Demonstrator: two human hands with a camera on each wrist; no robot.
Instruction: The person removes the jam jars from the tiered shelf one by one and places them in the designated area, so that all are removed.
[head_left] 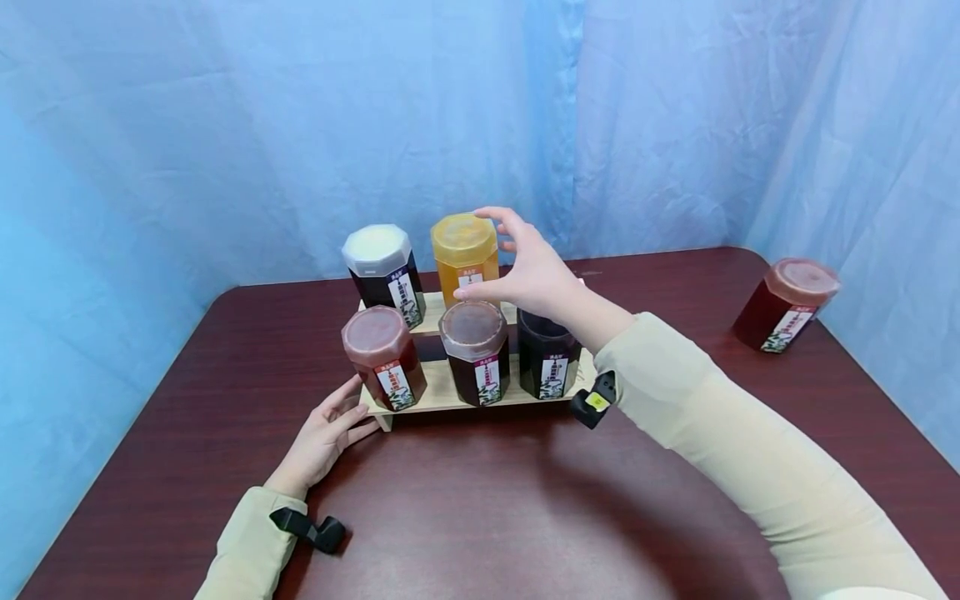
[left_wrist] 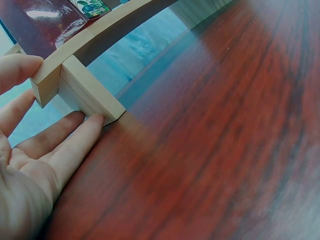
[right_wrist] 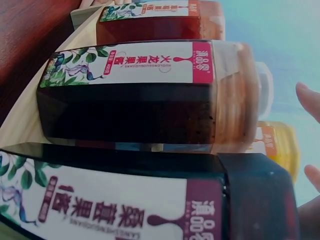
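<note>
A two-tier wooden rack [head_left: 438, 397] holds octagonal jam jars. My left hand [head_left: 322, 442] touches the rack's left end; in the left wrist view its extended fingers [left_wrist: 75, 142] lie against the wooden leg [left_wrist: 90, 92] and shelf corner. Above the upper shelf, my right hand [head_left: 532, 275] spreads its thumb and fingers beside the yellow jam jar [head_left: 467, 250]. The right wrist view shows a gap between those fingertips and the yellow lid [right_wrist: 285, 150]. Left of it stands a dark jar with a pale lid [head_left: 382, 271].
On the lower shelf are a red jam jar [head_left: 382, 358], a dark jar with a pinkish lid [head_left: 474, 350] and a black-lidded dark jar [head_left: 547, 358]. Another red jar [head_left: 783, 304] stands near the right edge of the dark red table [head_left: 480, 500]. Blue curtains [head_left: 300, 125] hang behind.
</note>
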